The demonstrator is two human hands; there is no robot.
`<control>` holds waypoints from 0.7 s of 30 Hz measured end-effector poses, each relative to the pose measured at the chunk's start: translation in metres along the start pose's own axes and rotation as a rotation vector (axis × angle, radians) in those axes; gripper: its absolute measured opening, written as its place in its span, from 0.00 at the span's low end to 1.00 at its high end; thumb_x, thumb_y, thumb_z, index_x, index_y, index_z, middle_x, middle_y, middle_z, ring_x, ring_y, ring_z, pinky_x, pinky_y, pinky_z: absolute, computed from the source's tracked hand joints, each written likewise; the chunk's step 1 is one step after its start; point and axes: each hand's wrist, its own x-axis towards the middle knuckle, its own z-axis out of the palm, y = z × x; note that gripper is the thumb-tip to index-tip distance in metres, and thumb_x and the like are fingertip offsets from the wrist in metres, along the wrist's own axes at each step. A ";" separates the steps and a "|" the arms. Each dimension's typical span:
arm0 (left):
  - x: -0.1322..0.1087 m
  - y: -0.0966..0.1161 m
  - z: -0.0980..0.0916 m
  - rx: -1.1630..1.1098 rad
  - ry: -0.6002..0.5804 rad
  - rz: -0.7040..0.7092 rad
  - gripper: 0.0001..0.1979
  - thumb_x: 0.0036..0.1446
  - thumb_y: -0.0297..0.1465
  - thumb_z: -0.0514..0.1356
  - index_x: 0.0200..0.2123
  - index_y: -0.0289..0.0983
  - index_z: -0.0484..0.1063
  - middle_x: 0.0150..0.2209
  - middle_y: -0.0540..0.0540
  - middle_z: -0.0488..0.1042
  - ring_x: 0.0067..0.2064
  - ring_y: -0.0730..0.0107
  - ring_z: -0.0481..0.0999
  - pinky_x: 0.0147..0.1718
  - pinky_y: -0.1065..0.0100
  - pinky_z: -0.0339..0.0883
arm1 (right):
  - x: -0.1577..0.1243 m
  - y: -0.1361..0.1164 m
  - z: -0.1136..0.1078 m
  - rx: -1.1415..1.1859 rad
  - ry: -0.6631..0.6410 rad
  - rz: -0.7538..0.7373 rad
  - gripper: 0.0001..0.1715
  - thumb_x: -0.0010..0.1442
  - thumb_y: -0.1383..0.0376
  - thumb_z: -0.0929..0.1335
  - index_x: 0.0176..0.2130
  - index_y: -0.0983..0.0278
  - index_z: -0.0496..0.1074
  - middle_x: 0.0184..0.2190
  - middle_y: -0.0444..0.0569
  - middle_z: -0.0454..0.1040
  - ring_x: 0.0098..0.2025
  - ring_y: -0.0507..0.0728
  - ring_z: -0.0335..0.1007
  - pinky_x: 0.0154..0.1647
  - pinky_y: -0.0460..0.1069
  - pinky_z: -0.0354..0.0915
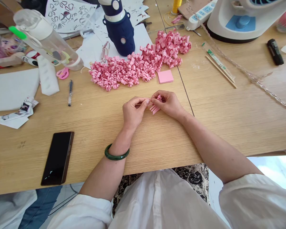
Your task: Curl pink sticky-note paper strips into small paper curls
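Note:
A pink paper strip (154,109) cut into a fringe hangs between my two hands over the table. My right hand (170,103) is closed on it, with some curled pink ends showing above the thumb. The fingertips of my left hand (134,113) pinch at the strip's left end, touching the right fingertips; a thin pale line shows by the left fingers, too fine to identify. Just beyond my hands lies a small stack of pink paper (165,77). Behind it spreads a long heap of curled pink paper pieces (131,68).
A dark blue bottle (120,31) stands behind the heap, a clear bottle (52,41) to its left. Pink scissors (63,73), a pen (70,93) and a phone (57,158) lie left. Thin sticks (221,71), a marker (275,52) and a white fan base (238,24) are right.

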 end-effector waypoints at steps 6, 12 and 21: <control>0.000 0.001 0.000 0.075 -0.023 0.021 0.06 0.60 0.31 0.63 0.32 0.39 0.81 0.33 0.48 0.83 0.34 0.70 0.79 0.37 0.71 0.73 | -0.003 0.000 0.003 0.137 -0.046 0.106 0.06 0.60 0.63 0.71 0.32 0.62 0.72 0.24 0.44 0.74 0.26 0.52 0.69 0.27 0.48 0.67; -0.001 0.000 0.000 0.112 -0.026 0.096 0.08 0.63 0.31 0.61 0.34 0.38 0.79 0.36 0.46 0.81 0.38 0.70 0.79 0.37 0.72 0.72 | -0.003 0.002 0.003 0.082 -0.027 0.074 0.08 0.61 0.62 0.72 0.32 0.63 0.73 0.26 0.45 0.75 0.29 0.52 0.70 0.29 0.48 0.69; -0.004 0.002 0.001 0.169 -0.009 0.160 0.08 0.64 0.30 0.60 0.34 0.37 0.78 0.36 0.45 0.80 0.38 0.69 0.78 0.37 0.71 0.71 | -0.001 0.003 0.004 0.016 -0.015 0.031 0.06 0.60 0.63 0.71 0.32 0.63 0.73 0.26 0.46 0.74 0.29 0.53 0.69 0.29 0.48 0.67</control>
